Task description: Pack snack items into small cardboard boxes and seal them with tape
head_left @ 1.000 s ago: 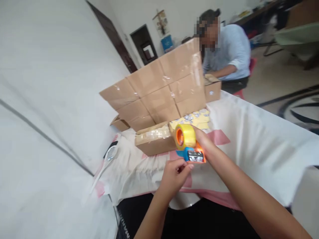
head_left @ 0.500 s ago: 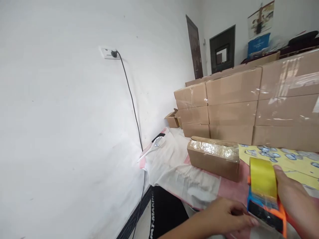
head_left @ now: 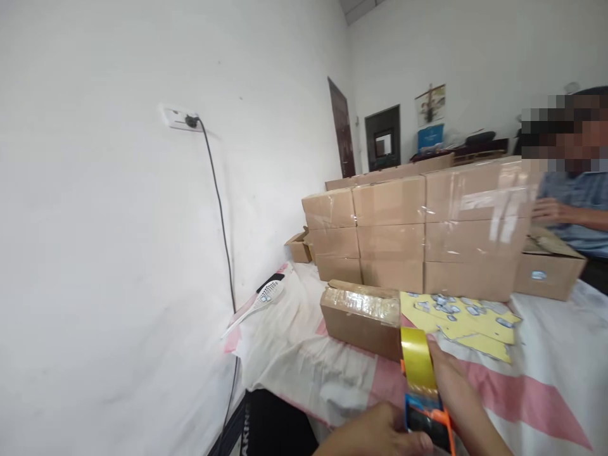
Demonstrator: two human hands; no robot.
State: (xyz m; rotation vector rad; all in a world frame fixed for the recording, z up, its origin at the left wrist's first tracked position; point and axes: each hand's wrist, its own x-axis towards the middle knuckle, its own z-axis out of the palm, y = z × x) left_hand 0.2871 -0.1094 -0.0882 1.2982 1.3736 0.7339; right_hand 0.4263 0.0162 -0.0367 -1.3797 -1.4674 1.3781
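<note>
The right grip (head_left: pixel 453 383) holds the tape dispenser (head_left: pixel 420 380); the left grip (head_left: pixel 373 434) is at its near end, whether pinching anything I cannot tell. A box (head_left: pixel 361 323) lies beyond the left grip.

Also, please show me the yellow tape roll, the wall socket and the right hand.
Yellow tape roll (head_left: pixel 418 358), head view: outer curved surface.
Wall socket (head_left: pixel 175 118), head view: white faceplate.
Right hand (head_left: pixel 452 383), head view: middle of the hand.
</note>
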